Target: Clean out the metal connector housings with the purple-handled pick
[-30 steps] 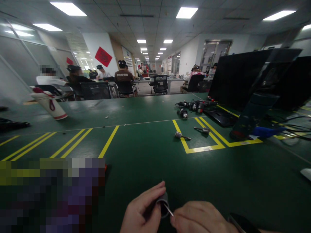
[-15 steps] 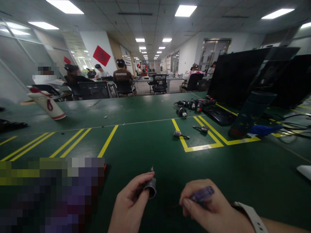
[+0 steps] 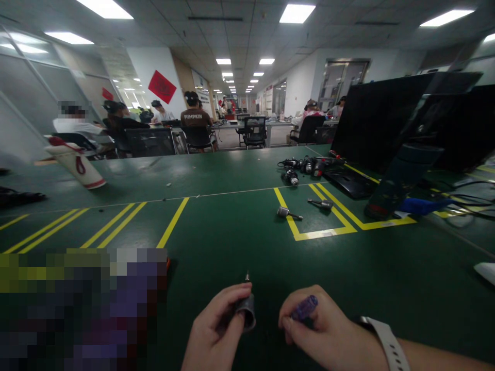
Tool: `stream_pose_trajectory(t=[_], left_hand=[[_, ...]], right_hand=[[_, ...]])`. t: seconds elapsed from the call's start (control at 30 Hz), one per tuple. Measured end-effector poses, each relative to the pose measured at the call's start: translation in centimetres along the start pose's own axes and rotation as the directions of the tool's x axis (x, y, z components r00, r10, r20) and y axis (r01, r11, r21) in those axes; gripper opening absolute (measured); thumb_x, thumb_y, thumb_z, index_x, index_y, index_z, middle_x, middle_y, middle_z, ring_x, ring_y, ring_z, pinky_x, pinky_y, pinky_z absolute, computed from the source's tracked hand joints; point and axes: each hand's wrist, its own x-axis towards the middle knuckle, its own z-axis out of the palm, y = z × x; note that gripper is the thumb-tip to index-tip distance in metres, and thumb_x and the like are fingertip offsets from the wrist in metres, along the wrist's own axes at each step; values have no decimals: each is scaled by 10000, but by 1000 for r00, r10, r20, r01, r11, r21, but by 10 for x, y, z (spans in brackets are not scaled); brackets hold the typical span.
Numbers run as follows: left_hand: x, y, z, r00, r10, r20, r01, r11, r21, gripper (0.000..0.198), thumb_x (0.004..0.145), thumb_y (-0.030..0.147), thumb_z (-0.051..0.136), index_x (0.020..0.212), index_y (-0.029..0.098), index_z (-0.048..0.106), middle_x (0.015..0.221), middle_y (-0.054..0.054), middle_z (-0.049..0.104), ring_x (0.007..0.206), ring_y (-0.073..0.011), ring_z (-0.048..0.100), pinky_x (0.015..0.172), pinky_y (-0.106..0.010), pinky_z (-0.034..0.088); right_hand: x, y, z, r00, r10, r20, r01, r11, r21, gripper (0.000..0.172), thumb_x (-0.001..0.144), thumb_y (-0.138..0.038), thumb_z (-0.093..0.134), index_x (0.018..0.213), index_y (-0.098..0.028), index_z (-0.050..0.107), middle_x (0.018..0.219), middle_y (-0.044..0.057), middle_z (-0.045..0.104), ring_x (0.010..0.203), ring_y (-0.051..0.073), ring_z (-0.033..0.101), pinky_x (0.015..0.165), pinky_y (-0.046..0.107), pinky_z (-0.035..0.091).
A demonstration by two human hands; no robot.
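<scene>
My left hand (image 3: 218,327) is closed around a grey metal cylinder with a thin shaft (image 3: 249,312). Its hollow end faces me, and the narrow tip points away past my fingers. To the right, my right hand (image 3: 313,324) grips a screwdriver (image 3: 304,307) by its purple see-through handle; its blade is not visible. A gap separates the two hands above the green table (image 3: 232,242). Two similar metal parts lie farther off, one (image 3: 289,213) across a yellow tape line and another (image 3: 320,203) touching the tape beside it.
Power tools (image 3: 292,176) lie in a cluster at the back right, near a black monitor (image 3: 386,123). A dark bottle (image 3: 402,180) stands there beside a blue item (image 3: 423,206) and cables. A white cup (image 3: 79,164) is at the far left. People sit at desks beyond.
My left hand has shifted slightly right and down with the metal cylinder. My right hand has moved left with the screwdriver, narrowing the gap between them.
</scene>
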Motion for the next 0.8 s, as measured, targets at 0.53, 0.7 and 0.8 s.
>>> stream_pose_trajectory(t=[0.53, 0.7, 0.8], left_hand=[[-3, -5, 8, 981, 158, 109, -178, 960, 217, 308, 711, 88, 581, 879, 267, 768, 1048, -66, 747, 983, -240, 686, 851, -325, 558], [-2, -3, 9, 992, 83, 97, -98, 981, 167, 305, 705, 95, 571, 864, 265, 768, 1052, -59, 743, 999, -244, 674, 887, -349, 535], [-1, -3, 8, 995, 38, 93, -50, 989, 138, 313, 704, 90, 564, 871, 259, 766, 1075, -59, 735, 1027, -247, 659, 916, -361, 514]], right_hand=[[3, 2, 2, 992, -113, -59, 107, 989, -101, 180, 767, -162, 469, 708, -139, 638, 603, 29, 633, 526, 119, 577, 506, 204, 461], [4, 4, 3, 992, -94, -89, 88, 994, -70, 174, 765, -163, 478, 702, -137, 638, 603, 33, 630, 520, 124, 566, 495, 215, 454], [4, 6, 4, 992, -69, -105, 68, 998, -18, 172, 774, -167, 483, 698, -139, 635, 612, 31, 626, 511, 115, 549, 474, 202, 440]])
